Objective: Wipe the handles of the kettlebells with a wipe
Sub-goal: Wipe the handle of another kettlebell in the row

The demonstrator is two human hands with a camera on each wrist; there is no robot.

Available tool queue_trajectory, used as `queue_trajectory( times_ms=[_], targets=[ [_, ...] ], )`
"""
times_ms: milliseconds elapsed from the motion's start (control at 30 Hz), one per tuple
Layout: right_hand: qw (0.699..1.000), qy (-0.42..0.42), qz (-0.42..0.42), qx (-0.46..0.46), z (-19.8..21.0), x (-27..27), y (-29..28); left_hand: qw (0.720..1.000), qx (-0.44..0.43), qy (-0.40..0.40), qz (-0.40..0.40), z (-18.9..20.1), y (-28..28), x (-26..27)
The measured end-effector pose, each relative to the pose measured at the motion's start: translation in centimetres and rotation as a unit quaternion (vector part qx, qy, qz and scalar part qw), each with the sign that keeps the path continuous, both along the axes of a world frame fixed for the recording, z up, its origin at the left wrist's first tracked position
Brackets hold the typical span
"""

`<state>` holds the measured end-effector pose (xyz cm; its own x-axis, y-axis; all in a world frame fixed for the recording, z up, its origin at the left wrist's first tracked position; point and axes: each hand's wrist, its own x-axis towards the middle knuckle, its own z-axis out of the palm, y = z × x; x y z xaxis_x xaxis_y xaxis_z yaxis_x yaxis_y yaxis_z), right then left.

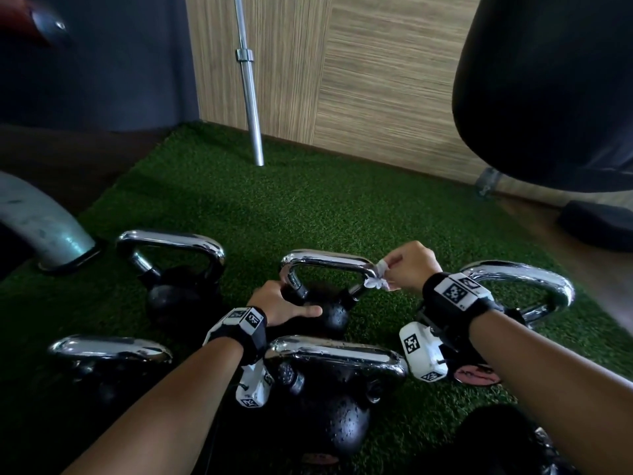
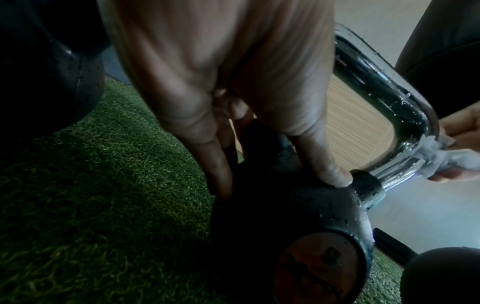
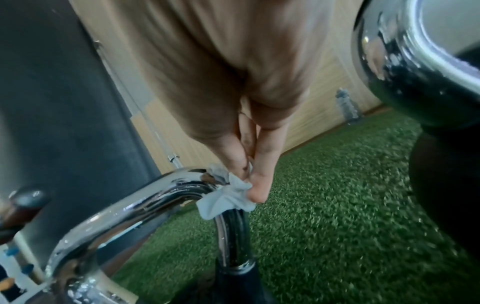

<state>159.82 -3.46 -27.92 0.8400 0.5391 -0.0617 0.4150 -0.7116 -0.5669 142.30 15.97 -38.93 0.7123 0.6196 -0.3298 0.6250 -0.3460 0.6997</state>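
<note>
My right hand [image 1: 409, 265] holds the wipe [image 1: 376, 277] on the handle [image 1: 329, 260]; my left hand [image 1: 281, 303] rests on that kettlebell [image 1: 325, 313], others around both.

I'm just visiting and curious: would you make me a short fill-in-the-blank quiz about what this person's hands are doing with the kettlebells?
1. The right hand pinches a white ____ against the middle kettlebell's handle.
2. The left hand rests on that kettlebell's black ____.
3. The kettlebells stand on green ____.
4. The handles are shiny ____, not painted black.

Missing words: wipe; body; turf; chrome
</note>
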Motion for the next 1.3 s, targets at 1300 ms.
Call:
queue_trajectory(
  times_ms=[1300],
  targets=[
    [0.942, -0.046, 0.162, 0.291, 4.3, -3.4, 1.4, 0.923, -0.269, -0.267, -0.064, 16.7, -3.0, 0.8]
  ],
)
